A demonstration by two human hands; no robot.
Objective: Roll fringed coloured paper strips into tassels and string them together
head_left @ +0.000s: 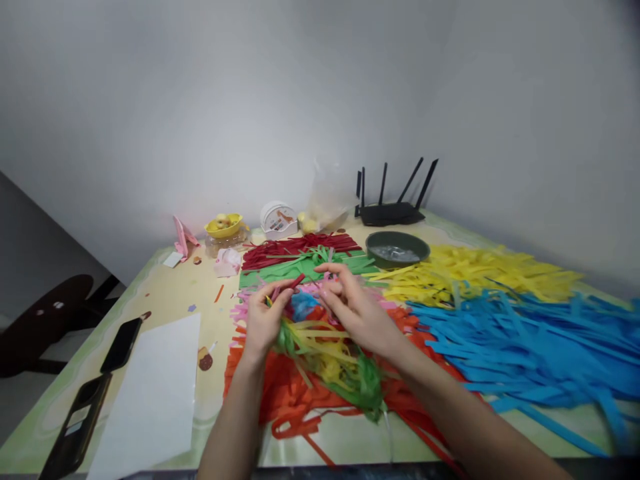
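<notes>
My left hand [265, 319] is closed around a narrow dark red strip [297, 281], its tip pointing right. Just across from it, my right hand [354, 308] has thumb and fingers drawn together; what they pinch, perhaps a thin strand, is too small to tell. A garland of yellow and green strips [336, 363] hangs below both hands, over a pile of orange-red strips [287, 390]. Behind the hands lie green strips [273, 275] and dark red strips [295, 249]. Part of a blue bunch [304, 305] shows between the hands.
Yellow strips [480, 272] and blue strips [530, 347] spread to the right. A dark green bowl [397, 250] and a black router [393, 214] stand behind. On the left lie white paper [150, 400] and two phone-like dark objects, one a black phone [121, 344]. A yellow dish [224, 228] stands at back.
</notes>
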